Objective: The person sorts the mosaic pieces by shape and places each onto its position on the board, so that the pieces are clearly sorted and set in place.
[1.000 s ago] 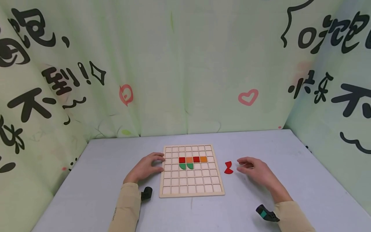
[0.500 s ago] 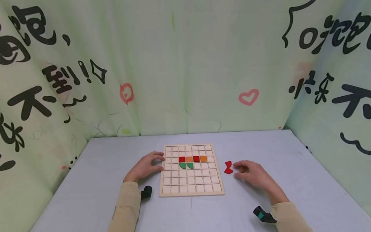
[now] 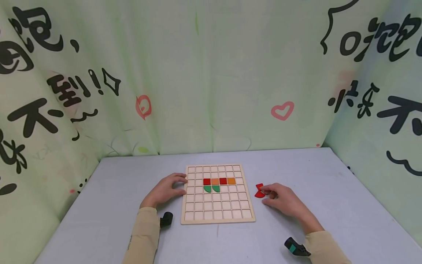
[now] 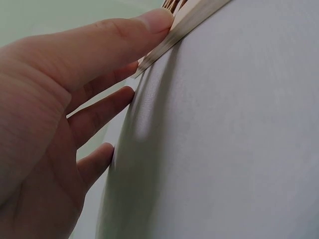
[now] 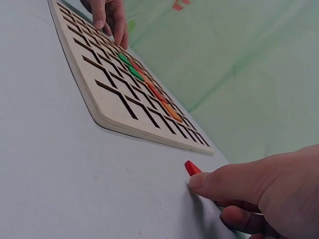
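Note:
A pale wooden grid board lies flat on the table. Set in its cells are red and orange squares in a row, with two green quarter-round pieces just below. My left hand rests its fingertips and thumb against the board's left edge; in the left wrist view the thumb touches the wooden rim. Right of the board lie two red curved-edge pieces. The right hand reaches over them, one fingertip at a red piece, which it partly hides. Its thumb looks apart from that fingertip.
The table has a pale cloth and ends at a patterned curtain behind and on both sides. A black wrist device sits by the left sleeve, another black device by the right.
My right hand has moved left, from beside the red pieces to over them, its fingertip now at one. The left hand and the board stay where they were.

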`<action>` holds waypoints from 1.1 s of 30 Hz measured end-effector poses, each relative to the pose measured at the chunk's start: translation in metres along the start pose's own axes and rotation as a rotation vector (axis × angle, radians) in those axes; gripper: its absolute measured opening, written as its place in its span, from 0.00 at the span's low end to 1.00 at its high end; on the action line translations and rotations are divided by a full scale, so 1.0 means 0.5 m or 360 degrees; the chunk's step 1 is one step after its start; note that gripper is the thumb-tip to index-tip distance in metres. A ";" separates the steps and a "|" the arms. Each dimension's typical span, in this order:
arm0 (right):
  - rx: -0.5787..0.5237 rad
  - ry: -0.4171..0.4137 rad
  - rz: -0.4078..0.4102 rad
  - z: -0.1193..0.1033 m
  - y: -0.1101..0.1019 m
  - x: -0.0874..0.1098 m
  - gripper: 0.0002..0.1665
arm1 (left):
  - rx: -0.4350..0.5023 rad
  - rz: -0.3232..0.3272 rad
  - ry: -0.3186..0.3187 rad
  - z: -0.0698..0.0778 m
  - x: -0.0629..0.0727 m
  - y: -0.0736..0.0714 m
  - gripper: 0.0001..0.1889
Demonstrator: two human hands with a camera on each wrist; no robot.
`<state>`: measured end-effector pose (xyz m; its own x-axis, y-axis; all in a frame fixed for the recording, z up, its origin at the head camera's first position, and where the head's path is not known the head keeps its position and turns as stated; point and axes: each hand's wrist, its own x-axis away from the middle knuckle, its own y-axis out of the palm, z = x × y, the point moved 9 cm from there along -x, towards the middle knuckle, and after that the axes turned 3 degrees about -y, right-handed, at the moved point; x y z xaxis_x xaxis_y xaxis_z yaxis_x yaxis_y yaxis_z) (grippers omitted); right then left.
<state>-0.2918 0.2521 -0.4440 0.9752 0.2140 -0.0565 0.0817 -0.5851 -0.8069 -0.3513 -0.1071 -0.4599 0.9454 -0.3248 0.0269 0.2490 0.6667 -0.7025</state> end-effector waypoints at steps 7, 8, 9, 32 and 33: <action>-0.0032 -0.0057 -0.0070 -0.009 0.007 0.001 0.17 | -0.0013 -0.0004 0.0007 0.000 0.001 -0.001 0.19; -0.0035 -0.0060 -0.0074 -0.010 0.008 0.001 0.16 | -0.0012 -0.0007 0.0002 0.000 0.001 -0.001 0.19; -0.0035 -0.0057 -0.0077 -0.009 0.009 0.000 0.15 | -0.0019 -0.0003 0.0009 0.001 0.002 -0.001 0.19; -0.0065 -0.0272 0.0055 -0.024 -0.002 0.002 0.15 | -0.0021 0.0007 0.0062 0.003 0.002 -0.002 0.19; -0.0061 -0.0269 0.0059 -0.025 -0.002 0.002 0.15 | -0.0022 0.0006 0.0064 0.004 0.002 -0.001 0.19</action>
<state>-0.2885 0.2432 -0.4361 0.9294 0.3187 -0.1863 0.0575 -0.6236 -0.7796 -0.3503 -0.1066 -0.4581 0.9370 -0.3493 -0.0039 0.2425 0.6584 -0.7125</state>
